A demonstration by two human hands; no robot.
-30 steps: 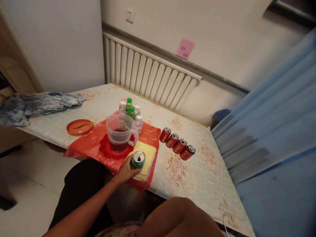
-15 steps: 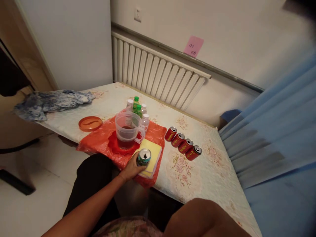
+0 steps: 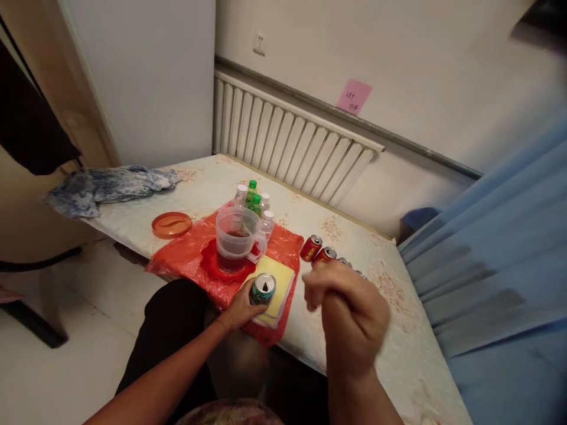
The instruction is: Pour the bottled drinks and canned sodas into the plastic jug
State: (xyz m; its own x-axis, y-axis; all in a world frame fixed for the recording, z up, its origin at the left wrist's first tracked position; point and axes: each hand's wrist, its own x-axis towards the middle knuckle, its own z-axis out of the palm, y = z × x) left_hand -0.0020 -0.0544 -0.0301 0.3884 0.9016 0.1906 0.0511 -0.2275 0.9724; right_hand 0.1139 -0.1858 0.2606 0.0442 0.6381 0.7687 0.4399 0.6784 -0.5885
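My left hand (image 3: 243, 307) is wrapped round an upright green-blue drink can (image 3: 263, 289), whose opened top faces up. The can stands over a yellow pad (image 3: 279, 277) on red plastic sheeting. My right hand (image 3: 349, 301) is raised in front of the table, its fingers curled in and slightly blurred; nothing shows in them. Behind it is a row of red drink cans (image 3: 311, 248), the nearer ones partly hidden. Left of the pad, a clear plastic jug (image 3: 238, 236) with dark liquid sits in a red scalloped dish (image 3: 210, 260).
Several small bottles (image 3: 266, 223) with white or green caps stand behind the jug. An orange lid (image 3: 172, 224) lies left of the red plastic sheet (image 3: 168, 258). Blue patterned cloth (image 3: 115, 188) covers the table's far left corner. A radiator (image 3: 283, 133) and blue curtain (image 3: 478, 236) border the table.
My right hand has come up into view, its fingers curled, and now covers part of the red can row. My left hand keeps its hold on the green-blue can. The view has shifted slightly.
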